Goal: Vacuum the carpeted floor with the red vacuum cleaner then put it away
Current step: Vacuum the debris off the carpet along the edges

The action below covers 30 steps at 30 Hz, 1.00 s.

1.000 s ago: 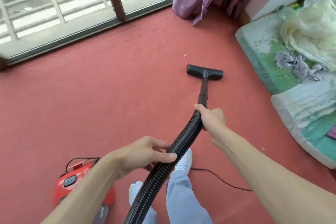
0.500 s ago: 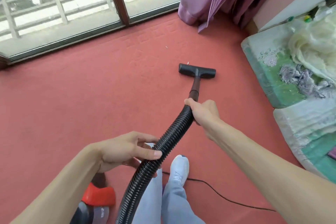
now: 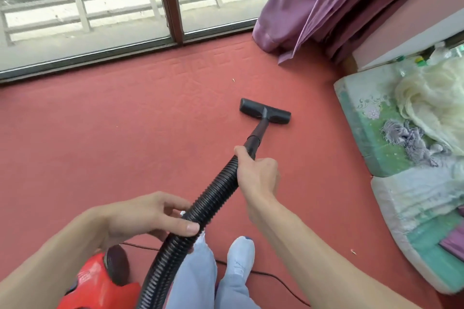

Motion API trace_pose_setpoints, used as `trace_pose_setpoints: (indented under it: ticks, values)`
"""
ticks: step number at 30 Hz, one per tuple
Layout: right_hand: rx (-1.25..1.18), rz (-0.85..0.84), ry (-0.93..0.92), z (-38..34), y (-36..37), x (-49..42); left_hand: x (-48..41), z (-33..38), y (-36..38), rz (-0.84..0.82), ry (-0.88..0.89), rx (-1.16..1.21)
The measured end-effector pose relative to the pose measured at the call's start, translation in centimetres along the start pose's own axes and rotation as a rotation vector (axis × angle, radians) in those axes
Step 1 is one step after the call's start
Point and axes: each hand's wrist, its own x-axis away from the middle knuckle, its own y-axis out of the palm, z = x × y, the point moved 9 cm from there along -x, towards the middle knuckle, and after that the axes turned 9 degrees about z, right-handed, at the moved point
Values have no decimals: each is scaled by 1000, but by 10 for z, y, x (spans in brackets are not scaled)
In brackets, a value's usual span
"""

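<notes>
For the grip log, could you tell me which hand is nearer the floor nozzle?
Right. The right hand grips the hose end behind the floor nozzle; the left hand holds the hose farther back.

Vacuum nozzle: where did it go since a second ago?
The nozzle slid forward toward the window, over a white crumb that is no longer visible; a speck lies ahead. Both hands kept gripping the hose: right hand near the wand, left hand lower down.

The red vacuum cleaner [image 3: 100, 283] body is cut off by the bottom edge; the left forearm [image 3: 50, 266] covers part of it. The hose [image 3: 213, 198] leaves frame there. The power cord [image 3: 276, 280] is partly hidden behind the legs [image 3: 195, 278].
</notes>
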Motion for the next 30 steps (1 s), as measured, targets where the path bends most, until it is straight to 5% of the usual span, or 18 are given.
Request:
trace_pose_setpoints:
  ticks: [6,15,26,30]
  values:
    - [-22,-34,1,-11,-2,29,27,3,-13,-69,5,-7]
    - [103,-146,-140,-37,38,-29,-10,-19,-14,381,42,189]
    - [171,-218,-157,-10,21,27,39,-34,-1,86,7,151]
    - [163,-239,-172,-21,33,24,46,-25,-15,116,8,106]
